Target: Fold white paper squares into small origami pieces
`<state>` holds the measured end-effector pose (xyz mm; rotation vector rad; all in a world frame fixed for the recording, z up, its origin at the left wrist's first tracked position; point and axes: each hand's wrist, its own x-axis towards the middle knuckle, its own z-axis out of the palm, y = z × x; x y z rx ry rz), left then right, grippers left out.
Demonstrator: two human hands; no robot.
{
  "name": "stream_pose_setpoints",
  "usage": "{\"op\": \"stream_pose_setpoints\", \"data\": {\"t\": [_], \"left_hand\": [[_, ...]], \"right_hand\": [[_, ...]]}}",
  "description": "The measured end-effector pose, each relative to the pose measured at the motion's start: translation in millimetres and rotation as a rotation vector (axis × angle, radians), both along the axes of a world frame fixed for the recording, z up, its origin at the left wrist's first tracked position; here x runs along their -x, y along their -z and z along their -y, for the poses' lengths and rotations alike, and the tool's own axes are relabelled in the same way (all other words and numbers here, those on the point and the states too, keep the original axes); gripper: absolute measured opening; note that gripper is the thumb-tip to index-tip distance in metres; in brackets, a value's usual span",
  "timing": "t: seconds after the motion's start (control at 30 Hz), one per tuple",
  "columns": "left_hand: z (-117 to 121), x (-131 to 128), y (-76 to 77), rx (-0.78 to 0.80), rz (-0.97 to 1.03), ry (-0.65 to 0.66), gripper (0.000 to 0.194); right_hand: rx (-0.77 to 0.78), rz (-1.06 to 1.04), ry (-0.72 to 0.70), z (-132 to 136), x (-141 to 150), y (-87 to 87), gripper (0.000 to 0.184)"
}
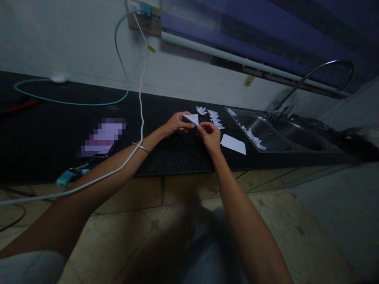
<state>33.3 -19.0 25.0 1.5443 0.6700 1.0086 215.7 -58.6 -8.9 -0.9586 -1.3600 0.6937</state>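
Note:
A small piece of folded white paper (192,118), triangular in outline, is held between both hands above the dark counter (174,157). My left hand (178,123) grips its left side, fingers curled behind it. At its lower right corner, the thumb and fingers of my right hand (209,135) pinch the paper. Just beyond the hands lie two groups of small folded paper pieces (215,119). A stack of flat white paper (233,143) rests to the right of my right hand. More folded pieces (253,137) line the sink's left rim.
A steel double sink (271,136) with a curved faucet (314,73) stands at the right. On the left lie a phone (103,136) with a blurred screen and a teal key charm (65,178). A white cable (141,102) hangs from the wall socket (145,19) across my left forearm.

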Motion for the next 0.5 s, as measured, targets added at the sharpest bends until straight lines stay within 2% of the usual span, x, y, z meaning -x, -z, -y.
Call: {"op": "stream_pose_setpoints", "data": {"t": [0.27, 0.5], "left_hand": [[1.7, -0.7, -3.2, 0.035, -0.002, -0.024, 0.031], [-0.4, -1.1, 0.3, 0.011, -0.021, -0.029, 0.029]], "right_hand": [[-0.003, 0.014, 0.038, 0.5, -0.8, -1.4, 0.029], [0.031, 0.025, -0.018, -0.9, -2.0, 1.7, 0.030]]}}
